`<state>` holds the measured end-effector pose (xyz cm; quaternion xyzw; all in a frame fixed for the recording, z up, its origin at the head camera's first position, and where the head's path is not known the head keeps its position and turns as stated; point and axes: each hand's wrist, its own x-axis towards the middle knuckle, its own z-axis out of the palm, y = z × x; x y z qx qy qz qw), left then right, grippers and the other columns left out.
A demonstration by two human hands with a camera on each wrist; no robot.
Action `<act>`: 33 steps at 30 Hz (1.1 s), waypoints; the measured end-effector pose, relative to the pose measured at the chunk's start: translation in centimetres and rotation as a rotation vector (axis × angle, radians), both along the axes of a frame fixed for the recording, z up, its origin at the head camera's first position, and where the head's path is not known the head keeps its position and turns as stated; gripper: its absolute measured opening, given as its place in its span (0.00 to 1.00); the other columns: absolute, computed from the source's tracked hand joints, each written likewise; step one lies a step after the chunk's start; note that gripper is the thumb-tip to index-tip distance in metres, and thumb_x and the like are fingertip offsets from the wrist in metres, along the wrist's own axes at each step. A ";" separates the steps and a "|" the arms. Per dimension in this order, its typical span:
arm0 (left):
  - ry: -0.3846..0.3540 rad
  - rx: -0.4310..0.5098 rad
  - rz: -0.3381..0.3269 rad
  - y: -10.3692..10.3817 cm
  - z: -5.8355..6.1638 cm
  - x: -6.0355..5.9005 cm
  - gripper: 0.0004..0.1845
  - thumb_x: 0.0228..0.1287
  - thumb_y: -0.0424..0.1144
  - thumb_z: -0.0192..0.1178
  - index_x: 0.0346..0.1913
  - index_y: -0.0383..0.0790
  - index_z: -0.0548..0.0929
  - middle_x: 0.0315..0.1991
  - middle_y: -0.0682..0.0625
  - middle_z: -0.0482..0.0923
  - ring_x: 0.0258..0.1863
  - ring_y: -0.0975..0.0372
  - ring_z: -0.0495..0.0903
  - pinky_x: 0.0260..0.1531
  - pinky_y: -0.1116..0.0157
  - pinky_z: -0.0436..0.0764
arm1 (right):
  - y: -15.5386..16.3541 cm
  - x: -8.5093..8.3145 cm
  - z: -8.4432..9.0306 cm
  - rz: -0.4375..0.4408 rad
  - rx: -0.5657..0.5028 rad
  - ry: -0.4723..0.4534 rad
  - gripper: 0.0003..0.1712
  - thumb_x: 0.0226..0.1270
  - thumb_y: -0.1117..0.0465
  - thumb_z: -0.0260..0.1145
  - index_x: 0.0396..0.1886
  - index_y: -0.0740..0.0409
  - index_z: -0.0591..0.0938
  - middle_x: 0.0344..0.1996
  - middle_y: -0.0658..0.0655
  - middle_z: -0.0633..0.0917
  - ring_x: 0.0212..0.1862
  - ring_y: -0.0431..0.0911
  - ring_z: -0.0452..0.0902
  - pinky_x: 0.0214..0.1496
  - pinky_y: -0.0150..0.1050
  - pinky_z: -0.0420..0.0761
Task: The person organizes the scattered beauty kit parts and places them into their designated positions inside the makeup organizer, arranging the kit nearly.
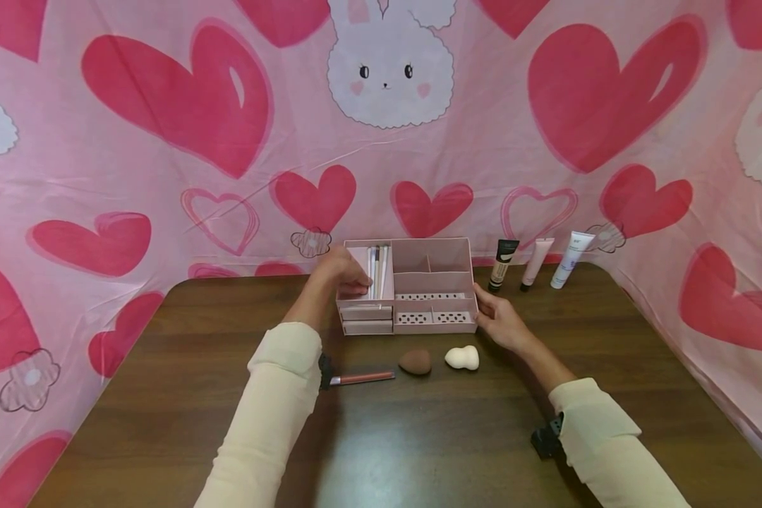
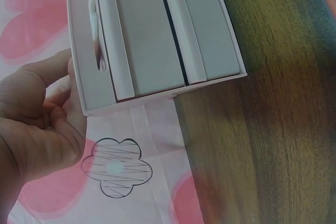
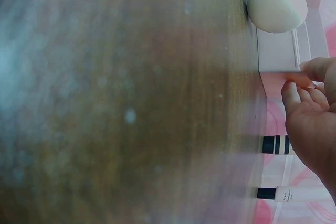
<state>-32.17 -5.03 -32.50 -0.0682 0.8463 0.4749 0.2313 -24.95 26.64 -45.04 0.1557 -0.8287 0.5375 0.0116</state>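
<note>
A pink makeup organizer [image 1: 432,282] stands on the table against the backdrop. Several slim makeup brushes [image 1: 379,268] stand in its tall left compartment. My left hand [image 1: 344,271] reaches over the left compartment's edge, fingertips beside the brushes. In the left wrist view its fingers are bent and partly hidden behind the organizer's rim, so what they hold cannot be made out. On the opposite side, my right hand [image 1: 500,319] grips the organizer's right side wall near the front. The right wrist view shows thumb and fingers pinching that wall.
In front of the organizer lie a brown makeup sponge [image 1: 415,362], a cream makeup sponge [image 1: 462,358] and a lip gloss tube [image 1: 363,378]. To its right stand a black tube [image 1: 503,265], a pink tube [image 1: 536,264] and a white tube [image 1: 571,260].
</note>
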 end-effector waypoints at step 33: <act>0.519 0.251 0.093 -5.0 -5.2 3.8 0.28 0.64 0.36 0.67 0.65 0.30 0.78 0.61 0.33 0.81 0.58 0.47 0.82 0.57 0.63 0.83 | 0.0 0.1 0.0 -0.001 0.010 0.013 0.37 0.68 0.82 0.53 0.75 0.80 0.53 0.75 0.80 0.56 0.73 0.70 0.59 0.67 0.48 0.72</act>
